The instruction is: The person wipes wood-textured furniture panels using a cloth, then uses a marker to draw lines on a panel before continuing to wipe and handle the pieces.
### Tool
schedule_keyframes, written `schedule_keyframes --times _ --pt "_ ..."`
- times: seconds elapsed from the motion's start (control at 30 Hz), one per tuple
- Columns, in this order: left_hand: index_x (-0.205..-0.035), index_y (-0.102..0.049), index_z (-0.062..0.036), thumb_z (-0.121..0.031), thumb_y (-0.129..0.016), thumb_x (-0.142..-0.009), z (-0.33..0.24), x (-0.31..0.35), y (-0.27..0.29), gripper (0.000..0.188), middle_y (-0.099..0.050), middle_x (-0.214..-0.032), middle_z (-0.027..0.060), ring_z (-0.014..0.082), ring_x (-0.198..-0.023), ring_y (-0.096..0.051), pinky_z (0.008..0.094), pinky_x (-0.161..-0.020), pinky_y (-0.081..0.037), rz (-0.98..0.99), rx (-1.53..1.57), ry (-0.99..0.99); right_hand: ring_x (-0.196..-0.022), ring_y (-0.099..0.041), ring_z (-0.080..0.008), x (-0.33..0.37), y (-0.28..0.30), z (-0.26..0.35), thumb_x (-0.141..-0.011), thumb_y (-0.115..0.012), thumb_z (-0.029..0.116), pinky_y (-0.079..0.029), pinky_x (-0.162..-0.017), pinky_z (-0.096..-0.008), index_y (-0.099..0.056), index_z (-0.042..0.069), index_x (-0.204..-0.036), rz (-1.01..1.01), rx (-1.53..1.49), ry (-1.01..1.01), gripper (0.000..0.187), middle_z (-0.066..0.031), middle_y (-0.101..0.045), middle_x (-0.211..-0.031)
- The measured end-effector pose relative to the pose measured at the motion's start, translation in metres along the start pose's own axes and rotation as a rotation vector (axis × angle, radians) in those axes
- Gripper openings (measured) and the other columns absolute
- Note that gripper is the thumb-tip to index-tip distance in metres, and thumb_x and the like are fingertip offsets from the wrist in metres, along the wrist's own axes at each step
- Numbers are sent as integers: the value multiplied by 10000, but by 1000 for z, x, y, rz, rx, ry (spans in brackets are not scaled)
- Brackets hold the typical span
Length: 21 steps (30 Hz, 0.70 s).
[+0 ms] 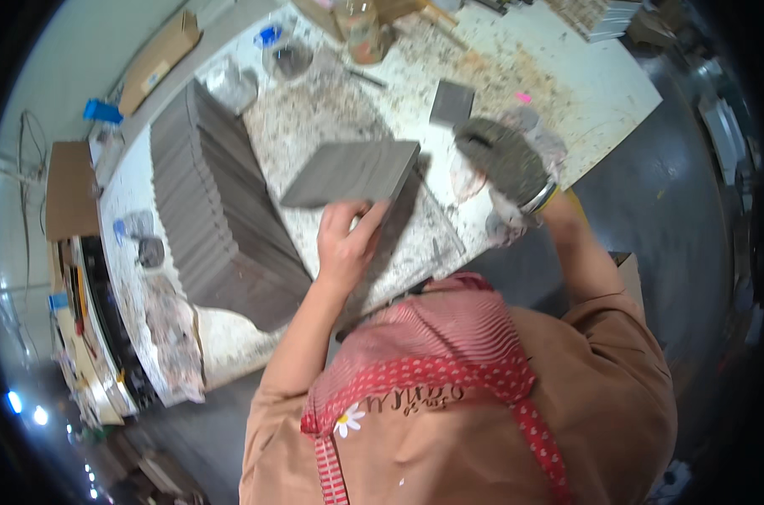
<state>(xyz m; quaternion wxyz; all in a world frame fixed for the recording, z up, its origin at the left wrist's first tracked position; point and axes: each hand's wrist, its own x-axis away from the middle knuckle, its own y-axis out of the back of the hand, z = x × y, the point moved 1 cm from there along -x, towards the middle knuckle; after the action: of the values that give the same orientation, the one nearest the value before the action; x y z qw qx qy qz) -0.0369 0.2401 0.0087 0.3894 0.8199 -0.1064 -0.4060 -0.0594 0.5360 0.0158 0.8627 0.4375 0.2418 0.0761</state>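
A flat grey tile [348, 172] is tilted above the middle of the worktable, gripped at its near edge by my bare left hand [348, 240], thumb and fingers pinching it. To its right, my right hand [504, 160] wears a dark, stained work glove and is closed over a crumpled whitish rag [543, 135], which bulges out around it. The right fingertips are mostly hidden. A small dark square piece [452, 103] lies on the table just beyond the glove. Left of my left hand stands a long row of similar grey tiles [196, 210], leaning together.
A dust-speckled board [306, 105] lies on the white table [617, 93]. Clear plastic containers [287, 59] with blue tops and a bottle [361, 34] stand toward the back. A dirty cloth [171, 337] hangs at the near left edge. Cardboard [72, 189] stands beyond the left side.
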Motion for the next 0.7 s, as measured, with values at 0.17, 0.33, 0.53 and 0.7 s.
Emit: schedule_keyframes --times 0.17,0.33,0.53,0.7 --pt "-1171 -617 -79 -270 -696 -774 -3 14 -34 448 -596 -994 77 265 -896 -584 370 -762 -468 352 17 -32 -1024 -615 -285 15 -16 -9 -894 -571 152 -507 -869 -374 -632 29 -1059 45 -78 -77 215 -126 -639 -1092" --pt "-1217 -596 -81 -411 -691 -756 18 1 -16 575 -602 -1146 123 320 -1008 -593 417 -855 -472 387 49 143 -1020 -625 -301 27 -10 -20 -931 -556 184 -503 -897 -346 -623 11 -1115 179 -4 -50 262 -139 -652 -1096" --pt "-1340 -510 -233 -412 -676 -786 8 10 -38 605 -420 -1419 116 340 -1300 -402 522 -1033 -353 655 -94 19 -946 -632 -175 13 25 -43 -919 -594 185 -506 -833 -305 -631 -7 -1125 60 -197 -401 284 -105 -658 -1065" --pt "-1336 -517 -307 -248 -648 -848 6 17 -45 509 -362 -1465 112 372 -1318 -360 575 -1040 -322 693 -112 49 -951 -640 -207 -7 53 -102 -925 -601 235 -498 -862 -323 -656 39 -1070 34 -95 -208 251 -103 -674 -1032"
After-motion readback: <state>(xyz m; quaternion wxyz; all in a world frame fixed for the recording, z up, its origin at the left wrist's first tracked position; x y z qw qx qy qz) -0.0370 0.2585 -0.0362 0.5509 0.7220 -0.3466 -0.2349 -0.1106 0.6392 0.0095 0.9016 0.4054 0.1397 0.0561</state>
